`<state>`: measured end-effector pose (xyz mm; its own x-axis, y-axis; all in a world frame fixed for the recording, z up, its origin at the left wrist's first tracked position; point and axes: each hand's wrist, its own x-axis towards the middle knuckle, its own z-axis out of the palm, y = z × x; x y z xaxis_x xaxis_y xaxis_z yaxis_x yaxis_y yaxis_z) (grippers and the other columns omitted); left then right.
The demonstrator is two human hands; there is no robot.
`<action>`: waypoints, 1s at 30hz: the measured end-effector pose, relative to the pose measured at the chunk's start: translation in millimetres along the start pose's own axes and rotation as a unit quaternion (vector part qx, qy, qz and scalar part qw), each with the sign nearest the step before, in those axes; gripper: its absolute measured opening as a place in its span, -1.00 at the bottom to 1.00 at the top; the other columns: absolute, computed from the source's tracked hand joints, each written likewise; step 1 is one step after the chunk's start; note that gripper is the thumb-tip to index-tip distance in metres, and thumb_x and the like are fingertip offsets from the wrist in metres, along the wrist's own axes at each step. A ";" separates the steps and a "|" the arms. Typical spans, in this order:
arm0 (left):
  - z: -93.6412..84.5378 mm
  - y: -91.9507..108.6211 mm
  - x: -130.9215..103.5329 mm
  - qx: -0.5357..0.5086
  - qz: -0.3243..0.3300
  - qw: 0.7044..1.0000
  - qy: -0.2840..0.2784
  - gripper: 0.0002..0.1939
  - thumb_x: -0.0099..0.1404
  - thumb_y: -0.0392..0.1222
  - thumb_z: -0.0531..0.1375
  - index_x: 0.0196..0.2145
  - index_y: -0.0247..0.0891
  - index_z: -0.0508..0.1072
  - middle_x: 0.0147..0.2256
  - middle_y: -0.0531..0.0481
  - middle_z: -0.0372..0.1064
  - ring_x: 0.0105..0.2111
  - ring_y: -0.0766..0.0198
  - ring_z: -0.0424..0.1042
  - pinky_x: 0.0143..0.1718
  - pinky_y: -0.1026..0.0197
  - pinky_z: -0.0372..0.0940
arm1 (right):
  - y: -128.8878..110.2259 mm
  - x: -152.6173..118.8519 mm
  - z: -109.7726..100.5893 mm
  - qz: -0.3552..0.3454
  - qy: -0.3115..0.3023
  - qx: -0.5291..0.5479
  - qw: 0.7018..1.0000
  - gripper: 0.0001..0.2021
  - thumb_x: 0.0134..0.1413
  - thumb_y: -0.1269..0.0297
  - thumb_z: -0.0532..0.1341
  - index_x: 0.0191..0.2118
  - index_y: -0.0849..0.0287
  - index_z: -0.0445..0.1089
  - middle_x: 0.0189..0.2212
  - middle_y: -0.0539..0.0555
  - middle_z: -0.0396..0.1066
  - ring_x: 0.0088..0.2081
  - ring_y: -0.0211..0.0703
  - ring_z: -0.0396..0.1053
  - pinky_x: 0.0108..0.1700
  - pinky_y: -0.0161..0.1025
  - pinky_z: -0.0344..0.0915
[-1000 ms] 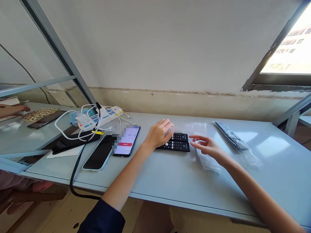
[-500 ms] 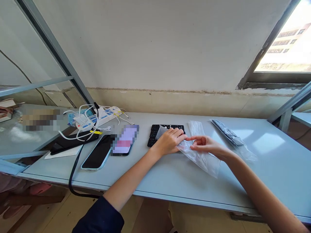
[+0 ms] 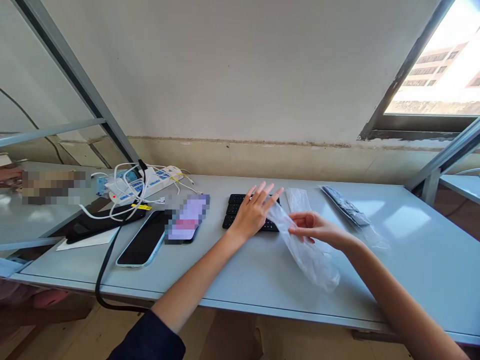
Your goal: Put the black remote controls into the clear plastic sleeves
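Left hand (image 3: 252, 212): fingers spread, at mouth of plastic bag (image 3: 307, 247) | right hand (image 3: 313, 227): pinching bag mid-table | remotes (image 3: 243, 216): unbagged, under left hand | bagged remote (image 3: 347, 206): far right edge of table (image 3: 262, 280).

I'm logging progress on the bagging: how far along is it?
Done: one remote already lies in a bag at the far right of the table. In hand: the right hand pinches an empty clear bag while the left hand, fingers spread, touches the bag's mouth. Left: two bare black remotes lie unbagged under the left hand; a second empty bag lies behind.
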<state>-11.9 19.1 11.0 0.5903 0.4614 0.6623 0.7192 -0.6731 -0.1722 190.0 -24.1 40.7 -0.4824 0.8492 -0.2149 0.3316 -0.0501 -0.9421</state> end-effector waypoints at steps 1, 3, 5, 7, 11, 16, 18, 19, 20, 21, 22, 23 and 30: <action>0.9 -0.9 -0.1 -0.006 -0.024 1.000 0.016 -0.46 0.29 -0.46 -0.07 0.21 -0.22 0.09 0.12 -0.13 0.22 0.17 0.13 0.14 0.14 0.05 0.11 | 0.0 -0.8 -2.9 -0.006 0.035 0.006 0.999 -0.45 -0.22 -0.07 0.31 -0.12 0.20 0.44 -0.59 -0.07 0.22 -0.59 -0.39 0.08 -0.62 -0.36 -0.02; 2.1 -2.7 -0.4 -0.028 -0.069 0.996 0.046 -0.47 0.31 -0.45 -0.07 0.21 -0.22 0.06 0.12 -0.17 0.20 0.17 0.11 0.15 0.10 0.05 0.15 | 1.0 -2.7 -10.0 -0.011 0.126 0.018 0.992 -0.41 -0.25 -0.11 0.30 -0.10 0.18 0.44 -0.54 -0.04 0.27 -0.58 -0.40 0.08 -0.61 -0.36 -0.01; 1.7 -1.0 -0.8 -0.056 -0.082 0.993 0.060 -0.48 0.32 -0.43 -0.08 0.22 -0.22 0.05 0.13 -0.18 0.19 0.17 0.11 0.15 0.07 0.06 0.16 | 3.1 -4.1 -17.4 -0.009 0.221 0.025 0.975 -0.37 -0.25 -0.15 0.28 -0.06 0.15 0.42 -0.48 -0.01 0.33 -0.56 -0.39 0.10 -0.60 -0.35 0.03; -0.2 6.4 -1.0 -0.081 -0.046 0.994 0.051 -0.51 0.33 -0.39 -0.07 0.21 -0.22 0.07 0.12 -0.19 0.20 0.18 0.11 0.12 0.08 0.06 0.15 | 6.1 -4.2 -23.5 -0.005 0.294 0.023 0.956 -0.35 -0.25 -0.16 0.27 -0.04 0.15 0.41 -0.44 0.02 0.36 -0.54 -0.36 0.14 -0.58 -0.34 0.07; -3.6 33.6 -2.0 -0.106 0.109 0.988 0.000 -0.56 0.34 -0.32 -0.06 0.16 -0.29 0.17 0.11 -0.19 0.24 0.20 0.12 0.09 0.10 0.08 0.10 | 13.2 -0.5 -30.8 0.004 0.379 0.015 0.925 -0.30 -0.30 -0.13 0.28 -0.01 0.20 0.38 -0.41 0.08 0.42 -0.48 -0.26 0.27 -0.55 -0.30 0.15; -1.5 57.8 -6.1 -0.140 0.231 0.960 -0.078 -0.61 0.35 -0.26 -0.03 0.12 -0.32 0.23 0.10 -0.16 0.27 0.16 0.15 0.16 0.07 0.12 0.12 | 19.4 3.6 -33.9 0.035 0.364 -0.008 0.931 -0.30 -0.24 -0.02 0.30 0.07 0.21 0.28 -0.36 0.13 0.45 -0.46 -0.19 0.36 -0.57 -0.29 0.19; -0.8 60.1 -7.3 -0.156 0.248 0.951 -0.099 -0.64 0.36 -0.23 -0.04 0.07 -0.33 0.29 0.07 -0.15 0.31 0.13 0.15 0.20 0.06 0.13 0.12 | 20.2 4.1 -33.3 0.060 0.347 -0.010 0.936 -0.32 -0.20 0.07 0.30 0.10 0.20 0.23 -0.35 0.13 0.45 -0.45 -0.18 0.38 -0.57 -0.31 0.20; -0.9 60.2 -7.5 -0.162 0.250 0.948 -0.109 -0.65 0.36 -0.22 -0.04 0.05 -0.33 0.31 0.06 -0.14 0.32 0.12 0.15 0.22 0.05 0.12 0.13 | 20.2 4.1 -32.6 0.072 0.338 -0.011 0.938 -0.33 -0.18 0.12 0.30 0.11 0.18 0.22 -0.35 0.12 0.44 -0.45 -0.18 0.39 -0.57 -0.32 0.21; -1.2 60.0 -7.4 -0.165 0.248 0.947 -0.118 -0.66 0.36 -0.22 -0.03 0.04 -0.33 0.31 0.05 -0.14 0.33 0.11 0.16 0.23 0.05 0.13 0.13 | 19.8 3.9 -31.6 0.081 0.331 -0.012 0.940 -0.35 -0.17 0.16 0.30 0.12 0.17 0.21 -0.35 0.11 0.43 -0.45 -0.18 0.40 -0.57 -0.32 0.22; -1.6 59.5 -7.0 -0.167 0.244 0.947 -0.125 -0.66 0.36 -0.21 -0.03 0.04 -0.33 0.31 0.05 -0.15 0.33 0.10 0.16 0.23 0.04 0.13 0.14 | 18.9 3.5 -30.5 0.087 0.325 -0.013 0.941 -0.36 -0.16 0.19 0.29 0.12 0.16 0.20 -0.36 0.10 0.43 -0.45 -0.18 0.40 -0.57 -0.32 0.23; -2.0 59.0 -6.4 -0.167 0.239 0.948 -0.128 -0.65 0.36 -0.21 -0.02 0.04 -0.33 0.31 0.05 -0.16 0.32 0.10 0.17 0.23 0.03 0.14 0.14 | 17.6 3.0 -29.3 0.091 0.324 -0.014 0.941 -0.37 -0.15 0.21 0.28 0.12 0.16 0.19 -0.36 0.09 0.42 -0.45 -0.19 0.40 -0.57 -0.32 0.24; -2.4 58.5 -5.8 -0.167 0.236 0.948 -0.129 -0.65 0.35 -0.21 -0.02 0.05 -0.32 0.31 0.06 -0.16 0.32 0.10 0.17 0.24 0.02 0.15 0.15 | 16.0 2.4 -28.1 0.094 0.324 -0.016 0.941 -0.38 -0.13 0.23 0.27 0.12 0.16 0.19 -0.36 0.08 0.42 -0.46 -0.20 0.40 -0.57 -0.32 0.24; 0.1 59.2 -7.1 -0.187 0.255 0.937 -0.145 -0.75 0.33 -0.25 0.02 -0.09 -0.30 0.40 -0.16 -0.07 0.43 -0.13 0.24 0.39 -0.09 0.16 0.17 | 11.4 -0.3 -25.8 0.104 0.337 -0.074 0.933 -0.39 -0.23 0.30 0.31 0.06 0.17 0.23 -0.34 0.09 0.46 -0.45 -0.19 0.40 -0.55 -0.30 0.24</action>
<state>26.5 -24.0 -4.0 0.9365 0.1251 0.3275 0.1691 -0.9795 -0.1095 214.8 -11.4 36.7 0.2081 0.9692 -0.1319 0.4928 -0.2203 -0.8418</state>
